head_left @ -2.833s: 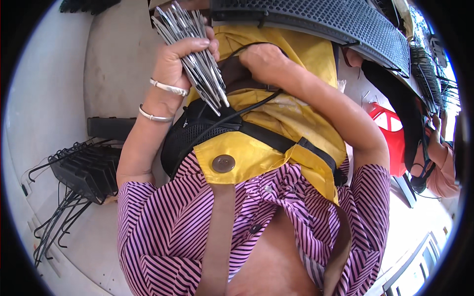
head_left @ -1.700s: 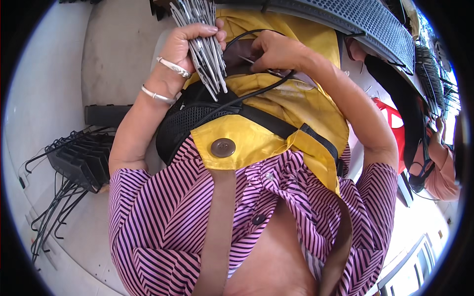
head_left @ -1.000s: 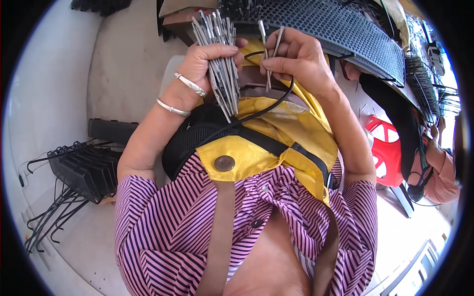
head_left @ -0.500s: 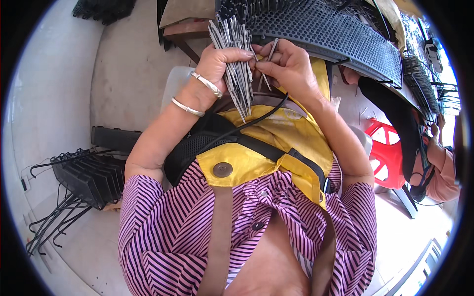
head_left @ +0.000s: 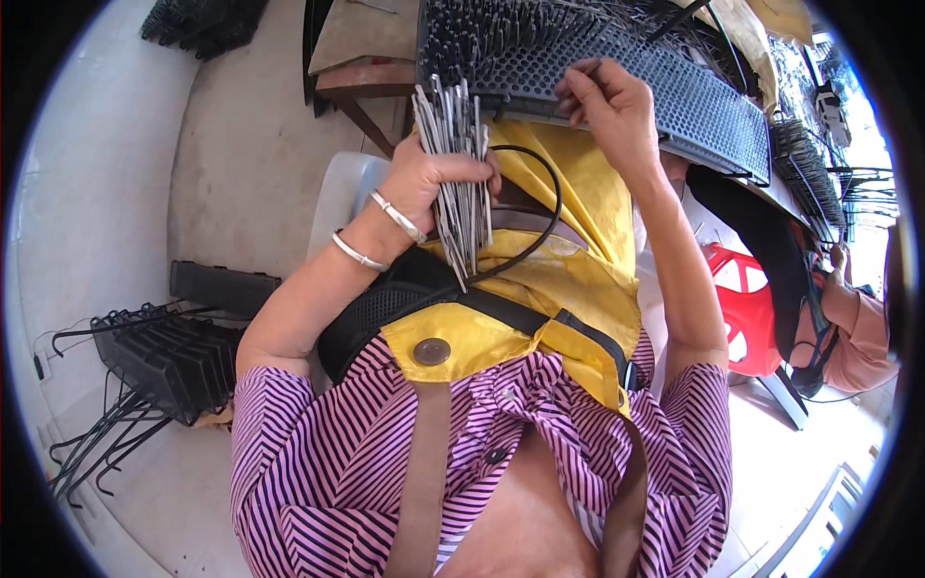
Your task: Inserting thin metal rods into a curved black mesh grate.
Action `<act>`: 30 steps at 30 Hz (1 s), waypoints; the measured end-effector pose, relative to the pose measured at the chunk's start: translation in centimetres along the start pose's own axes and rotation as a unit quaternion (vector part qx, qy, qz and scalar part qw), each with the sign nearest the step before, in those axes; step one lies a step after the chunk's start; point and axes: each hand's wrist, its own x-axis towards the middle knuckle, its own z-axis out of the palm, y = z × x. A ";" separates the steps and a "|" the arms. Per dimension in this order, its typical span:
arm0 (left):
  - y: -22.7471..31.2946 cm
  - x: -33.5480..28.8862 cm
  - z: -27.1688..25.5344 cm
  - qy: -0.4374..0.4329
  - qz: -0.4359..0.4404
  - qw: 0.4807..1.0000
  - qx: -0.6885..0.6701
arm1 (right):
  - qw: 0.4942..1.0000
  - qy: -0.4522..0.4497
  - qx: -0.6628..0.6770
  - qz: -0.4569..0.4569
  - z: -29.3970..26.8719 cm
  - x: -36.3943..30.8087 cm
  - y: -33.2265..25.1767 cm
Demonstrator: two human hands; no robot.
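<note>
My left hand (head_left: 424,178) is wrapped round a thick bundle of thin grey metal rods (head_left: 461,217), thumb across the front. The rods stick out above and below the fist, over my lap and yellow apron (head_left: 588,279). My right hand (head_left: 612,106) is raised at the near edge of a perforated metal rack (head_left: 674,91), apart from the bundle. Its fingers are curled in toward the thumb; whether anything small is between them I cannot make out. Many dark rods (head_left: 482,39) stand upright in the holes at the rack's left part.
A brown wooden stool or bench (head_left: 361,77) stands left of the rack. Black hooked racks (head_left: 169,356) sit on the floor at the left. To the right are a red plastic stool (head_left: 742,299) and another person's arm (head_left: 853,318). A black cable (head_left: 557,193) loops over my lap.
My right hand has left the bundle, where it was fingering a rod or two, and moved right and up to the rack. My left hand with the bundle has sunk slightly.
</note>
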 end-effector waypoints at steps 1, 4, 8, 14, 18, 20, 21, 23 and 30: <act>-0.1 -0.1 0.2 -0.001 0.001 1.000 -0.001 | 0.999 0.045 -0.008 -0.014 0.2 0.5 0.0; -0.4 -0.6 0.4 -0.024 -0.027 0.999 -0.027 | 0.993 0.106 -0.011 -0.055 0.6 2.3 0.5; -0.7 -0.7 0.3 -0.036 -0.045 0.997 -0.045 | 0.980 0.184 0.010 -0.069 2.4 4.2 -0.5; -0.9 -0.9 0.8 -0.044 -0.051 0.996 -0.062 | 0.975 0.195 0.009 -0.105 3.4 6.4 2.0; -1.5 -0.9 0.8 -0.054 -0.060 0.993 -0.085 | 0.929 0.099 0.204 -0.292 2.8 7.2 3.7; -1.6 -1.2 0.4 -0.050 -0.087 0.990 -0.098 | 0.811 0.231 -0.322 -0.431 3.2 6.9 1.3; -1.6 -1.4 0.2 -0.048 -0.088 0.990 -0.098 | 0.812 0.229 -0.320 -0.430 3.5 7.0 1.4; -1.6 -1.6 0.1 -0.061 -0.098 0.988 -0.102 | 0.823 0.113 -0.478 -0.286 3.3 7.0 1.3; -2.3 -1.1 0.7 -0.055 -0.094 0.991 -0.074 | 0.772 0.072 -0.551 -0.308 1.8 7.7 1.5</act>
